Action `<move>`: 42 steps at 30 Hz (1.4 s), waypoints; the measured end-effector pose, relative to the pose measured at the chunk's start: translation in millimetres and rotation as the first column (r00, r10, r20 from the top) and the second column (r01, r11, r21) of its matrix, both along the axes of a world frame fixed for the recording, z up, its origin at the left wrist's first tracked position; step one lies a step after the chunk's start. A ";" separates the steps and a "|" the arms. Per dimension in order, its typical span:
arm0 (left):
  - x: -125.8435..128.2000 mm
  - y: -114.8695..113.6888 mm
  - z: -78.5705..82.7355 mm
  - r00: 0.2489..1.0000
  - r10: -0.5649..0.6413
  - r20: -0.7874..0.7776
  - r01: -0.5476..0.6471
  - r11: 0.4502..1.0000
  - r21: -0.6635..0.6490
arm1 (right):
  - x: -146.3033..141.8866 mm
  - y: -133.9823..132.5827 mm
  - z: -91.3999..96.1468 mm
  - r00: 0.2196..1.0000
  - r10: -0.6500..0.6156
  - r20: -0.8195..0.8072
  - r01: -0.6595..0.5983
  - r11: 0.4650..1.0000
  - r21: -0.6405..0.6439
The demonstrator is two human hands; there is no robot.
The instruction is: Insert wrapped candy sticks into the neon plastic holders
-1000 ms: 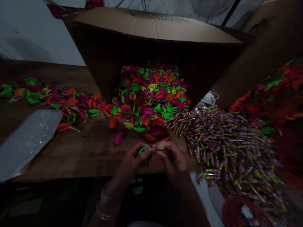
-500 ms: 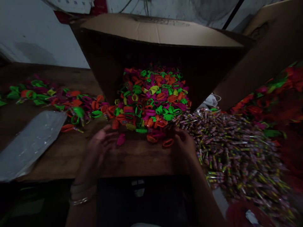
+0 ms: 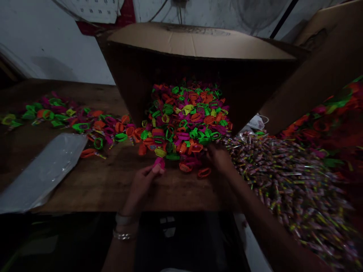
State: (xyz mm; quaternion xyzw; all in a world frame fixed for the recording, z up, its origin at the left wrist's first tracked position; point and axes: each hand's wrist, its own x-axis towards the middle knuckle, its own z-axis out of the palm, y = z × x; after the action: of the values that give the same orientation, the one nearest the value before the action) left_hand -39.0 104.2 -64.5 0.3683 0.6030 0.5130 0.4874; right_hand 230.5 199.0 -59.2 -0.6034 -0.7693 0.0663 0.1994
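Note:
My left hand (image 3: 146,179) pinches a magenta plastic toy watch (image 3: 159,163) at the front of the pile. My right hand (image 3: 219,158) is closed at the pile's right front edge, beside the wrapped candies; whatever its fingers hold is hidden. The pile of toy watches (image 3: 184,117), in orange, green, magenta and yellow, spills from a cardboard box (image 3: 195,43) lying with its mouth toward me. Between my hands, an orange toy watch (image 3: 204,172) lies loose on the wooden table (image 3: 176,192). To the right spreads a heap of small wrapped candies (image 3: 283,177).
At left, a row of toy watches with candy sticks (image 3: 81,126) runs along the table, behind a stack of clear plastic bags (image 3: 48,170). More toy watches (image 3: 320,117) fill the far right beside another cardboard box (image 3: 317,64). The table's front edge is near my wrists.
My left hand has moved right and closed on the magenta toy watch. My right hand has shifted slightly up to the pile's edge. A green toy watch falling at left has settled into the row.

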 end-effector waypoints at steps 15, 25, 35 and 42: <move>39.6 -19.3 33.1 0.879 -0.406 -0.251 0.425 0.905 0.024 | -63.9 -122.4 13.4 0.441 -0.098 -0.892 -0.133 0.976 -0.172; 40.0 -24.0 29.4 0.852 -0.524 0.000 0.524 0.852 0.003 | -53.6 -120.9 22.0 0.508 0.157 -0.847 -0.158 0.984 0.088; 47.8 -22.6 28.6 0.853 -0.520 0.041 0.518 0.854 0.049 | -49.9 -122.7 13.1 0.514 0.200 -0.834 -0.166 0.977 0.132; 49.6 -21.2 17.3 0.891 -0.453 0.029 0.453 0.891 0.018 | -46.5 -120.8 8.5 0.698 0.286 -0.656 -0.227 0.958 0.176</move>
State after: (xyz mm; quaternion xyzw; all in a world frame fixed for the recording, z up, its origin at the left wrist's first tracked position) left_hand 10.6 82.9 -47.1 0.4930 0.4899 0.3944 0.6012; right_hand 184.0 78.2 -50.7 -0.4160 -0.7226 0.2761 0.4780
